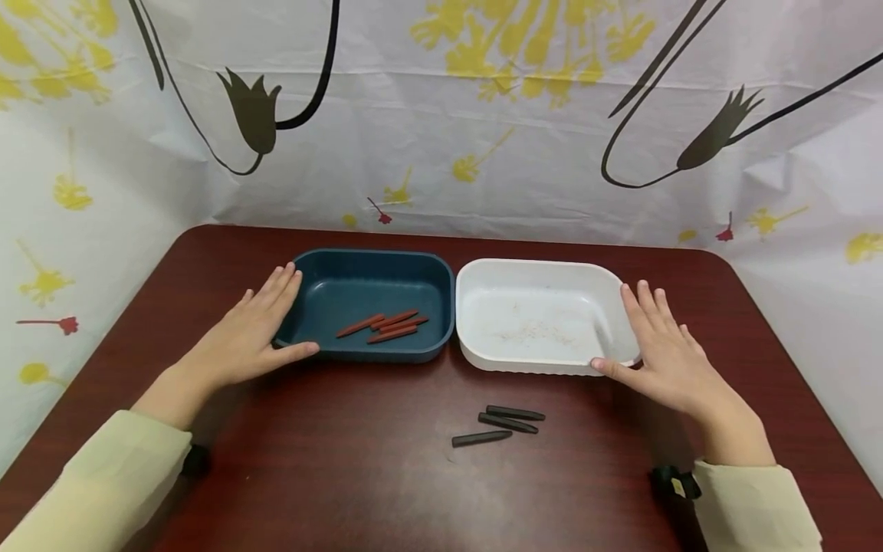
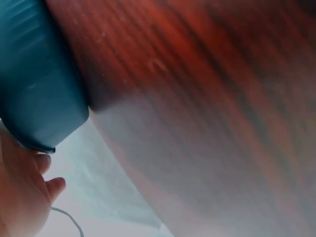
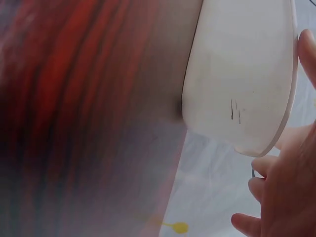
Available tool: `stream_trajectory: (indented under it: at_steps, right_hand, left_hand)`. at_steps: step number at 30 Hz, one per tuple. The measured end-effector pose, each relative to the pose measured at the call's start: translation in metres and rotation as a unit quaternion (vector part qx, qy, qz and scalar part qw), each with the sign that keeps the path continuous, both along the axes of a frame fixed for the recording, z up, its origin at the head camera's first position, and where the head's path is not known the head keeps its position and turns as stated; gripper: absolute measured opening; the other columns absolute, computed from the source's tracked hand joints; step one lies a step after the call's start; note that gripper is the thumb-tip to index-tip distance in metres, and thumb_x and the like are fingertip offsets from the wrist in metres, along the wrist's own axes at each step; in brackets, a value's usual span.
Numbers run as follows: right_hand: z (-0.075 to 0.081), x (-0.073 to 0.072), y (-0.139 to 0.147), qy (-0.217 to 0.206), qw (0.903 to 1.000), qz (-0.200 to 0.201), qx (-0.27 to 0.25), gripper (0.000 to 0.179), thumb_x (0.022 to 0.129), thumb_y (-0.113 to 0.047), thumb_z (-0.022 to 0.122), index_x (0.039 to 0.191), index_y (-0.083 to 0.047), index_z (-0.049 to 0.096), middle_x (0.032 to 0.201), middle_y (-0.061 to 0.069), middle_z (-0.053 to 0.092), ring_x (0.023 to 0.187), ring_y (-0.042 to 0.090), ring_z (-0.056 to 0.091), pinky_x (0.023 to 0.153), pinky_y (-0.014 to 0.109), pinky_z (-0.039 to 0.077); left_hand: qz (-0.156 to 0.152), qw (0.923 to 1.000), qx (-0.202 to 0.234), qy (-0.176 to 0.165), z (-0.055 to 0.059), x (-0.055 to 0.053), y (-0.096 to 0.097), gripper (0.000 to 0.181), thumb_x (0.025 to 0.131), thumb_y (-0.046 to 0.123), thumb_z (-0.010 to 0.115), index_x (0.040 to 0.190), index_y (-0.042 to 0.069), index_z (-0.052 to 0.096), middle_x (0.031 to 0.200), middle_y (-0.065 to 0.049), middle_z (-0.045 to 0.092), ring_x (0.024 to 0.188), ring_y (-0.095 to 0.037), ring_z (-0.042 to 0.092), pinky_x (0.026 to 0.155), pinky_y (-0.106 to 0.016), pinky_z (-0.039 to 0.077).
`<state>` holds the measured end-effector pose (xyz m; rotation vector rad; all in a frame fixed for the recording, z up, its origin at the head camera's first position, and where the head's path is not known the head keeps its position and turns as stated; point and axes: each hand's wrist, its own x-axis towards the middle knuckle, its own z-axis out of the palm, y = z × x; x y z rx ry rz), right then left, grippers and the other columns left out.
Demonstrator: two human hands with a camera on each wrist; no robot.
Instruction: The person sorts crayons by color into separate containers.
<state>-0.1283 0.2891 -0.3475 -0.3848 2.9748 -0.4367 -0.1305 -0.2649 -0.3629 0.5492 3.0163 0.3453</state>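
A teal tray (image 1: 375,264) stands on the table, with several red-brown crayons (image 1: 360,326) lying on its floor near the front. My left hand (image 1: 241,337) rests on its left end, fingers straight along the side rim and thumb at the front corner. Beside it on the right is a white tray (image 1: 483,307), with small brownish crumbs (image 1: 541,332) on its floor. My right hand (image 1: 665,360) touches the white tray's right end, fingers extended and spread, thumb on the front rim. Three black crayons (image 1: 508,422) lie on the table in front of the white tray.
The dark red wooden table (image 1: 331,452) has rounded back corners. White sheeting (image 1: 386,146) with yellow splashes and dark flower shapes hangs behind and at both sides. The two trays stand side by side near the back edge, their ends almost touching.
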Motion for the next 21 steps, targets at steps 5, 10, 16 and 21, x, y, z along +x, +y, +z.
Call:
stream_trajectory:
  at_steps: [5, 10, 16, 21]
  right_hand:
    - [-0.001, 0.002, -0.002, -0.016, 0.9998, -0.001, 0.011, 0.108, 0.090, -0.064, 0.059, 0.160, -0.019, -0.009, 0.168, 0.005, -0.014, 0.154, 0.032, -0.017, 0.106, 0.079, 0.014]
    - [-0.001, 0.007, -0.004, -0.021, 0.9991, -0.007, 0.037, 0.107, 0.091, -0.069, 0.053, 0.160, -0.017, -0.010, 0.168, 0.006, -0.012, 0.154, 0.031, -0.018, 0.107, 0.078, 0.014]
    - [0.001, 0.008, -0.005, -0.018, 0.9989, -0.010, 0.042, 0.108, 0.090, -0.069, 0.053, 0.160, -0.015, -0.009, 0.168, 0.008, -0.010, 0.154, 0.031, -0.016, 0.108, 0.077, 0.015]
    - [0.001, 0.007, -0.007, -0.028, 0.9987, -0.010, 0.040, 0.108, 0.090, -0.069, 0.053, 0.160, -0.013, -0.008, 0.168, 0.009, -0.010, 0.154, 0.032, -0.017, 0.108, 0.077, 0.015]
  left_hand:
    - [-0.019, 0.9985, 0.032, 0.041, 0.005, 0.011, 0.002, 0.100, 0.090, 0.057, 0.065, 0.161, 0.014, 0.010, 0.169, -0.004, 0.011, 0.157, -0.026, 0.008, 0.116, -0.064, 0.027]
    - [-0.092, 0.9810, 0.079, 0.151, 0.013, 0.024, 0.016, 0.089, 0.089, 0.041, 0.072, 0.159, 0.014, 0.024, 0.162, -0.007, 0.033, 0.152, -0.028, 0.026, 0.121, -0.038, 0.030]
    - [-0.150, 0.9566, 0.099, 0.229, 0.017, 0.033, 0.043, 0.077, 0.096, 0.056, 0.055, 0.155, 0.010, 0.035, 0.152, -0.012, 0.048, 0.147, -0.030, 0.036, 0.120, -0.031, 0.031]
    - [-0.167, 0.9532, 0.101, 0.231, 0.014, 0.042, 0.061, 0.073, 0.094, 0.044, 0.064, 0.153, 0.010, 0.039, 0.149, -0.010, 0.052, 0.141, -0.029, 0.045, 0.120, -0.026, 0.029]
